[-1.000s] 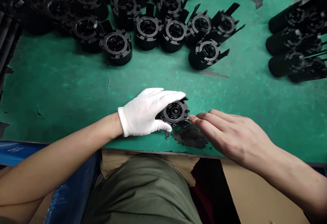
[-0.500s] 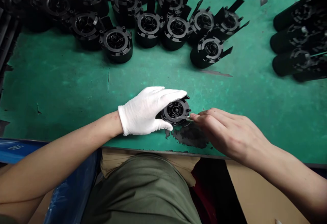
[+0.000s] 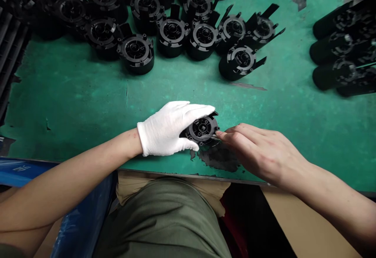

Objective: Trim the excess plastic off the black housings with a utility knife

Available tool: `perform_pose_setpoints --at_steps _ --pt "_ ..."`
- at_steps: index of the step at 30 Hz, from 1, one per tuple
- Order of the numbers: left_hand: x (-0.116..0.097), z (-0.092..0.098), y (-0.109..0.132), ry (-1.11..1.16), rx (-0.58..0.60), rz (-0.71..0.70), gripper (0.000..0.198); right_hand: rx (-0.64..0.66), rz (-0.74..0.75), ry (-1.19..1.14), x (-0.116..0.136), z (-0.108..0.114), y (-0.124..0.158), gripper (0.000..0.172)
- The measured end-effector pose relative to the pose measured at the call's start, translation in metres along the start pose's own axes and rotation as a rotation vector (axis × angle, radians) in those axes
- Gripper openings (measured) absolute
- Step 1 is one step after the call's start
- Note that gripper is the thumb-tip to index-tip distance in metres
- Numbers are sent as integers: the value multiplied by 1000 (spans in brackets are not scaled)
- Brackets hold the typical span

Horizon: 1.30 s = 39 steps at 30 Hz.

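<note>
My left hand (image 3: 169,129), in a white glove, is wrapped round a black round plastic housing (image 3: 203,128) near the table's front edge. The housing's open face points up, showing a ring, ribs and a central hub. My bare right hand (image 3: 255,148) pinches a thin metal tool (image 3: 215,137) at the housing's right side. The tool's tip lies at the lower right of the ring. Most of the tool is hidden by the fingers, so its exact kind does not show.
Several similar black housings (image 3: 136,52) stand across the back of the green table (image 3: 88,93). More black cylinders (image 3: 333,73) lie on the right. Dark ribbed parts (image 3: 11,62) line the left edge. A blue plastic-covered thing (image 3: 79,226) is below the table edge at left.
The tool's tip has drawn back a little to the right, from over the ring's inside toward its rim. My left hand keeps its hold. The view has shifted slightly.
</note>
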State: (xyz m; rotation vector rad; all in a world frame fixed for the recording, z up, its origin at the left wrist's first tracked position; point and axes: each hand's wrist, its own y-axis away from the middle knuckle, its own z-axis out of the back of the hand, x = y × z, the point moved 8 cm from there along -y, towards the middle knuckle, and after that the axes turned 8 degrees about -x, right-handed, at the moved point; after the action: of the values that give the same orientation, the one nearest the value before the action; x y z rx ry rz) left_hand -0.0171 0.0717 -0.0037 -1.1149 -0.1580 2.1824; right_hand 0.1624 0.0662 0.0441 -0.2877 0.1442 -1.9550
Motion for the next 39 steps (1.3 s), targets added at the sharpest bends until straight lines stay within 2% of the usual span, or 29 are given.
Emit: perform_pose_setpoints --at_steps 16,21,23,24,27,28,31,35,39 --pt "-1 1 0 -14 -2 -3 94 87 154 64 4 1 -9 26" --pt "2 1 2 -13 -6 12 93 70 115 -66 -11 -1 -6 19" --pt "4 1 3 -9 -32 15 94 -16 35 -116 -16 7 -2 18" --pt "5 1 4 -7 -49 21 93 -83 -52 -119 -19 13 2 19" --pt "10 0 5 -31 -77 72 81 -302 -465 -105 -23 27 25 21" --pt "12 -1 5 -52 -85 106 76 -365 -568 -127 -18 27 34 20" --pt "19 3 11 -96 -173 287 70 -427 -736 -267 7 8 49 18" --pt "9 6 27 -144 -300 420 62 -479 -786 -286 22 -12 51 20" --pt "-14 2 53 -139 -368 481 44 -494 -774 -303 19 -14 48 25"
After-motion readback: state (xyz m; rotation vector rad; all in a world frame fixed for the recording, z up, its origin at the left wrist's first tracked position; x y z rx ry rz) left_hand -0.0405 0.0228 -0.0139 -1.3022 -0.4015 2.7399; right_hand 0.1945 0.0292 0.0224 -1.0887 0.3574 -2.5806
